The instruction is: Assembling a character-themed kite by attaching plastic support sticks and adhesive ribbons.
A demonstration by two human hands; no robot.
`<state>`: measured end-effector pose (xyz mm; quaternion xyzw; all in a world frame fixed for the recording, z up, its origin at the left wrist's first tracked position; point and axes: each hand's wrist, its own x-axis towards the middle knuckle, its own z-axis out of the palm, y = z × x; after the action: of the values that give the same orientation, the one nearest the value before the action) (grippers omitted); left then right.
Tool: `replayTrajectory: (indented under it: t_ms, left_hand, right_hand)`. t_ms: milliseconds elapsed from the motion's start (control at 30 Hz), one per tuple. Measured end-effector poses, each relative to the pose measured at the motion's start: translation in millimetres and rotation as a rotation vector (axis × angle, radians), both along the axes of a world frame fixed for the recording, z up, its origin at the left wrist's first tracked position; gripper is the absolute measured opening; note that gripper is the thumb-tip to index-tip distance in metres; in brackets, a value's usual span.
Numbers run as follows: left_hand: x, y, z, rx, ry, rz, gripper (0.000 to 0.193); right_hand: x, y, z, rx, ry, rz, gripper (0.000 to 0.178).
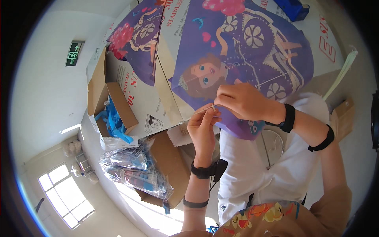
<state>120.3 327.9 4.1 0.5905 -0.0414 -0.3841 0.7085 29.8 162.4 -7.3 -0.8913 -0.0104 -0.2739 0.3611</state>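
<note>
A large purple kite (pixel 252 51) printed with a crowned princess figure lies over the table in front of me, its lower corner hanging toward my lap. At its near edge, my left hand (pixel 203 128) is closed in a pinch on a small pale peg-like piece (pixel 213 108). My right hand (pixel 250 103) meets it there from the right, over the kite, with its fingers curled together. What the right fingertips grip is hidden by the hand. A thin pale line or rod crosses the kite's print beyond my right hand.
A second purple kite (pixel 146 47) lies at the far left on printed white board (pixel 166 94). On the left stand an open carton (pixel 127 103) of blue ribbons (pixel 114 120) and a larger carton (pixel 169 158) with clear-wrapped packages (pixel 136 170). Pale strips (pixel 342 73) hang at right.
</note>
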Motion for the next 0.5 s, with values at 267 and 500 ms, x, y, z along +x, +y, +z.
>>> replayTrajectory:
  t_ms: [267,500]
  left_hand:
    - [-7.9,4.4,5.1,0.010,0.088,-0.007,0.017]
    - [-11.9,13.2,-0.6,-0.140,0.417,0.008,0.019]
  right_hand:
    - [-3.0,4.9,-10.7,-0.127,-0.064,0.016,0.010]
    - [-4.0,8.3,-3.0,-0.251,-0.195,0.060,0.013]
